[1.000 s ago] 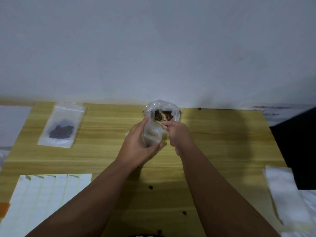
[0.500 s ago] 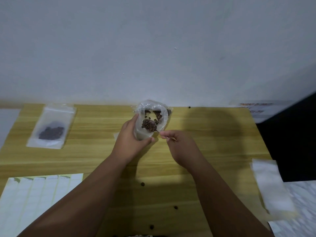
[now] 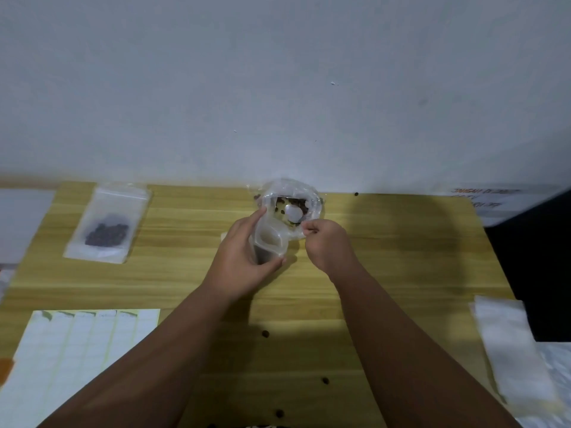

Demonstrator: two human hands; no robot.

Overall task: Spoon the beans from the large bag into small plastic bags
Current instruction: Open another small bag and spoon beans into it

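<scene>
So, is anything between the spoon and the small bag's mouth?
Nothing visible. The right hand holds the white spoon at the large bag; the left hand holds the small bag open right beside it.

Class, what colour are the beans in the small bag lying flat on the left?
The beans are dark brown, almost black; best seen in the head view.

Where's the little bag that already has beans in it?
In the head view, the filled small bag lies flat at the table's far left, beyond the label sheet.
</scene>
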